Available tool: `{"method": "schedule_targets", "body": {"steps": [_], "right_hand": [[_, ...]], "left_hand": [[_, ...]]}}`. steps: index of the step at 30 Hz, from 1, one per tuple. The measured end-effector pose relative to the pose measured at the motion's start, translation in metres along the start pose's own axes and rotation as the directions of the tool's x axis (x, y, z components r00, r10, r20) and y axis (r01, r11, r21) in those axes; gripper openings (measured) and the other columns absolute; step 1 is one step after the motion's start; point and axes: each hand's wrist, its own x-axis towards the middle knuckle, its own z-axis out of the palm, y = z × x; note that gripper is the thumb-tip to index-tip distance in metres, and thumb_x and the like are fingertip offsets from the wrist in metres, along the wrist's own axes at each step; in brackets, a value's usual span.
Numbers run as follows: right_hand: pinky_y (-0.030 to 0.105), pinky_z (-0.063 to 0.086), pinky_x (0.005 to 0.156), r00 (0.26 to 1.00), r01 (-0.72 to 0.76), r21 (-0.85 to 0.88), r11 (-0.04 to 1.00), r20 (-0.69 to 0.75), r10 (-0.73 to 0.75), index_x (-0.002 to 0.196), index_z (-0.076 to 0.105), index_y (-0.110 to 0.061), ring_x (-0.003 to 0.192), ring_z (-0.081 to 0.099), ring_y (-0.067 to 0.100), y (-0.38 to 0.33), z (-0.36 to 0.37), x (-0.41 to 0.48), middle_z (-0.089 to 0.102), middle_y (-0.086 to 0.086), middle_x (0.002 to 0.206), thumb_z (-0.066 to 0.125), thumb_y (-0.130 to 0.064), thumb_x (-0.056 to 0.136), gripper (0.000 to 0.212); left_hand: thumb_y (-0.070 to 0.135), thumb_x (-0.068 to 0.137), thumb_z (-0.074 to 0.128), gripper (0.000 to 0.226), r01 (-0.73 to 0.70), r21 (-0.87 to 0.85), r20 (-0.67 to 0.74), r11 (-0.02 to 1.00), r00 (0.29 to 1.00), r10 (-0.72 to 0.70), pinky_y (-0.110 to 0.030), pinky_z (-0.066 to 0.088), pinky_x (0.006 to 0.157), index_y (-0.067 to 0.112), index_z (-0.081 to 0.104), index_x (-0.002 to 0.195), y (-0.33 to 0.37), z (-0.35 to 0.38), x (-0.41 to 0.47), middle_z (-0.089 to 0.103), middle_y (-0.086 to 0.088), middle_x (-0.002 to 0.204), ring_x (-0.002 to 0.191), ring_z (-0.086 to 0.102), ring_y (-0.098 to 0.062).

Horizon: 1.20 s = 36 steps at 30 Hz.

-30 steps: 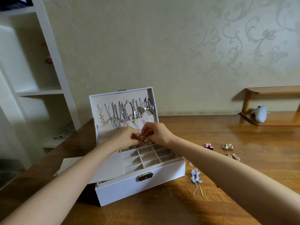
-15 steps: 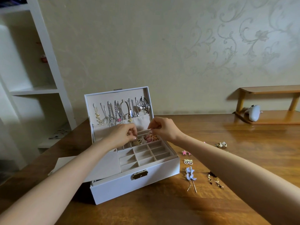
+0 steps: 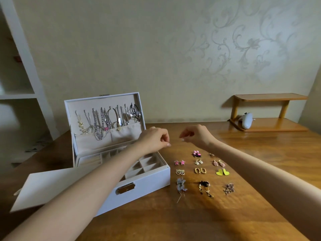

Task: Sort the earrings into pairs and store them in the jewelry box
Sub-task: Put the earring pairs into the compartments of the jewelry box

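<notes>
At the far left stands a white shelf unit (image 3: 26,84). On the near left of the wooden table (image 3: 260,162) lies a flat white panel (image 3: 45,186), its right edge meeting the jewelry box (image 3: 149,180); I cannot tell whether it only touches the box or is tucked under it. The box is open. Its lid (image 3: 102,103) stands upright at the far side, and necklaces (image 3: 104,122) hang in a row inside it above a fabric pocket. The tray is split into small compartments, and a metal clasp (image 3: 126,187) sits on the near wall.

My left forearm crosses over the box. My left hand (image 3: 154,139) hovers over its far right corner, fingers curled in with thumb and fingertips close together; I cannot tell whether they pinch anything. My right hand (image 3: 198,136) hovers just beside it above the table, fingers curled towards the left hand, and I cannot tell if it holds something small.

The earrings (image 3: 198,161) lie on the table, right of the box and nearer than my hands, set out in pairs. In the left column are pink stars (image 3: 179,162) and blue flower drops (image 3: 181,186). Gold hoops (image 3: 199,170) sit in the middle, and yellow hearts (image 3: 222,172) to the right.

At the far right a small wooden rack (image 3: 269,97) holds a white object (image 3: 246,120) on its lower board.
</notes>
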Motion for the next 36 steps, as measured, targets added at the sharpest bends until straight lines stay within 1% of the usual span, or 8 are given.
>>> {"method": "schedule_targets", "body": {"steps": [3, 9, 13, 17, 21, 26, 31, 36], "right_hand": [[0.018, 0.041, 0.073, 0.999, -0.035, -0.101, 0.994, 0.03, 0.038, 0.094, 0.074, -0.008, 0.081, 0.058, 0.01, 0.018, -0.01, -0.008, 0.071, 0.005, 0.094, 0.068, -0.007, 0.082, 0.014], [0.023, 0.049, 0.079, 0.992, -0.11, -0.231, 0.967, 0.029, 0.12, 0.098, 0.074, -0.009, 0.091, 0.066, 0.019, 0.051, -0.016, -0.012, 0.072, 0.009, 0.101, 0.066, -0.008, 0.084, 0.016], [0.025, 0.051, 0.075, 0.986, -0.145, -0.273, 0.951, 0.045, 0.163, 0.099, 0.073, -0.013, 0.083, 0.069, 0.019, 0.062, -0.012, -0.011, 0.072, 0.006, 0.1, 0.064, -0.013, 0.086, 0.017], [0.031, 0.054, 0.077, 0.983, -0.146, -0.325, 0.934, 0.055, 0.172, 0.098, 0.074, -0.019, 0.087, 0.067, 0.021, 0.064, -0.004, -0.007, 0.073, 0.004, 0.1, 0.061, -0.017, 0.087, 0.017], [0.025, 0.047, 0.069, 0.982, -0.153, -0.364, 0.919, 0.052, 0.184, 0.102, 0.074, -0.023, 0.086, 0.065, 0.021, 0.064, 0.001, -0.005, 0.072, 0.002, 0.101, 0.054, -0.016, 0.088, 0.025], [0.025, 0.041, 0.071, 0.984, -0.144, -0.409, 0.901, 0.039, 0.175, 0.1, 0.072, -0.025, 0.082, 0.062, 0.021, 0.064, 0.006, -0.004, 0.071, 0.002, 0.097, 0.056, -0.019, 0.087, 0.021], [0.031, 0.045, 0.081, 0.984, -0.141, -0.378, 0.915, 0.046, 0.171, 0.092, 0.071, -0.023, 0.089, 0.064, 0.023, 0.063, 0.002, -0.002, 0.071, 0.001, 0.094, 0.063, -0.024, 0.082, 0.013], [0.026, 0.047, 0.069, 0.991, -0.13, -0.165, 0.978, 0.017, 0.135, 0.082, 0.07, -0.007, 0.079, 0.06, 0.015, 0.045, -0.007, 0.003, 0.072, 0.007, 0.088, 0.07, -0.012, 0.078, 0.006]], "left_hand": [[0.032, 0.084, 0.065, 0.012, -0.033, 0.0, 0.034, 0.999, 0.999, 0.033, -0.025, 0.034, 0.072, 0.023, 0.064, 0.091, 0.022, 0.013, 0.012, 0.063, 0.008, 0.094, 0.093, 0.051, -0.011], [0.029, 0.089, 0.06, 0.024, -0.008, 0.028, 0.184, 1.0, 0.983, 0.003, -0.029, 0.042, 0.075, 0.019, 0.059, 0.11, 0.051, 0.044, 0.045, 0.061, -0.001, 0.113, 0.102, 0.055, -0.019], [0.022, 0.091, 0.055, 0.024, 0.062, 0.026, 0.288, 0.998, 0.955, -0.066, -0.031, 0.045, 0.082, 0.018, 0.058, 0.114, 0.063, 0.066, 0.067, 0.06, -0.006, 0.119, 0.108, 0.056, -0.024], [0.013, 0.091, 0.052, 0.026, 0.1, 0.079, 0.286, 0.992, 0.951, -0.119, -0.029, 0.042, 0.075, 0.018, 0.06, 0.115, 0.069, 0.078, 0.08, 0.059, -0.007, 0.121, 0.109, 0.056, -0.026], [0.005, 0.091, 0.049, 0.028, 0.118, 0.086, 0.279, 0.989, 0.95, -0.138, -0.03, 0.043, 0.075, 0.018, 0.062, 0.111, 0.066, 0.081, 0.085, 0.058, -0.008, 0.123, 0.109, 0.056, -0.028], [0.006, 0.091, 0.051, 0.025, 0.095, 0.095, 0.265, 0.991, 0.957, -0.117, -0.029, 0.043, 0.074, 0.018, 0.063, 0.109, 0.064, 0.083, 0.086, 0.06, -0.009, 0.119, 0.106, 0.058, -0.029], [0.011, 0.091, 0.053, 0.015, 0.063, 0.103, 0.231, 0.993, 0.969, -0.086, -0.03, 0.04, 0.069, 0.016, 0.064, 0.1, 0.059, 0.079, 0.084, 0.063, -0.007, 0.108, 0.098, 0.059, -0.025], [0.018, 0.089, 0.059, 0.01, 0.017, 0.014, 0.174, 1.0, 0.985, -0.019, -0.034, 0.05, 0.079, 0.018, 0.062, 0.099, 0.046, 0.049, 0.067, 0.061, -0.003, 0.106, 0.096, 0.058, -0.022]]}}
